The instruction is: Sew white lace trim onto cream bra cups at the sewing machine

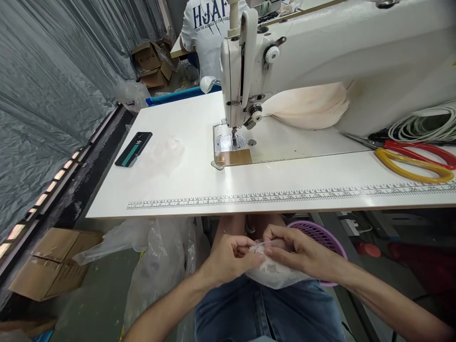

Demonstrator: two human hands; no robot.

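In my lap, below the table's front edge, lies a clear plastic bag (278, 277) with something whitish inside. My left hand (231, 259) pinches the left side of its top edge. Opposite it, my right hand (294, 249) grips the same edge with thumb and fingers closed. The two hands are close together, and the bag's contents are too blurred to name. Above them stands a white sewing machine (245, 71), its presser foot (234, 138) over the metal plate. Pale peach fabric pieces (306, 107) lie under the machine's arm.
A black phone (133, 149) and sheer pale fabric (166, 156) lie on the white table (178, 185) at left. Scissors (409, 159) and coiled cord (423, 124) lie right. A purple basket (320, 235) stands beneath; a cardboard box (53, 263) sits lower left. A person (212, 38) sits beyond.
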